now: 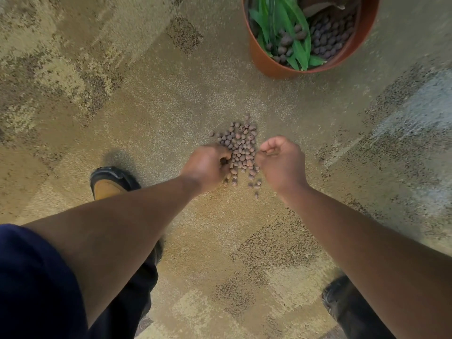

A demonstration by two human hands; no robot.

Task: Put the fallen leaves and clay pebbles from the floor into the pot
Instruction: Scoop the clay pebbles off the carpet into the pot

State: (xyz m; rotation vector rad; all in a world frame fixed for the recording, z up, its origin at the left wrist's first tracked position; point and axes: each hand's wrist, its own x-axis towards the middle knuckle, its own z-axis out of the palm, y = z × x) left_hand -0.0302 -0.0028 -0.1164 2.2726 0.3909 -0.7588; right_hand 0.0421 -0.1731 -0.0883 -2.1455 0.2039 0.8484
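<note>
Terracotta-coloured, the pot was cut off by the top edge of the frame, so only its near rim and part of its fill showed: green leaves lying over dark pebbles inside it. Motion blur softened that corner. On the patterned carpet floor, well apart from the pot, the heap of clay pebbles lay between the two hands, its near end trailing down past the wrists. The left hand touched the heap's left edge, its grip curled nearly closed with the fingers tucked under and hidden (whether pebbles sat inside could not be told). The right hand was just beside the heap's right edge, its grip loosely cupped, palm turned up and inward; nothing clear showed in the hollow. A shoe with a tan top stood left of the left forearm.
</note>
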